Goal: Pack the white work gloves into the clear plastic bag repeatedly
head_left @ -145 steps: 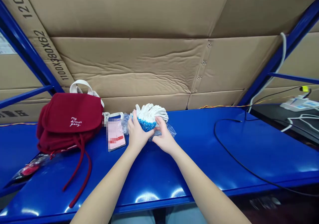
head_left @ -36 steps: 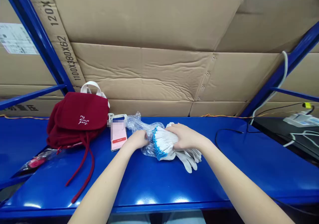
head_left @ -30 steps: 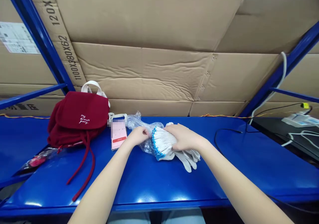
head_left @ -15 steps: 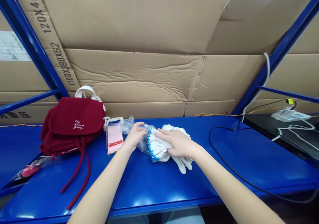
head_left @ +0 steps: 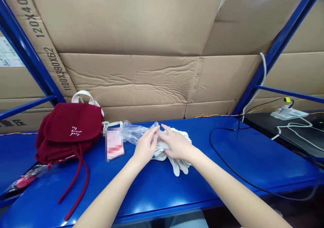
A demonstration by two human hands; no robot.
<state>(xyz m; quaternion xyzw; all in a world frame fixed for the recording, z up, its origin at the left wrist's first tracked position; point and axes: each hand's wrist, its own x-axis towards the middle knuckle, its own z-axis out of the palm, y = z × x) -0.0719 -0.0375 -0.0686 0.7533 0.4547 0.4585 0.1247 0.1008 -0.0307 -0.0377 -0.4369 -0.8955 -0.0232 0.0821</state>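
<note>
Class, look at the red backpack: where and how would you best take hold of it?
Probably by the white handle, coming from above: it arches up behind the flap of the red backpack, leaving a gap for fingers to hook through. The red cords look a poorer grip, trailing loose in front.

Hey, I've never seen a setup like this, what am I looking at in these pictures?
There's no machine here, just someone bare-handed, filmed by one camera worn on their own head, looking forward and down. On the blue shelf lie a red backpack, a phone, crumpled clear plastic and a bunch of white gloves. The right hand lies over the gloves; the left hand is beside it, at the plastic and the cuff end. Whether either grips firmly is hard to tell.
</note>
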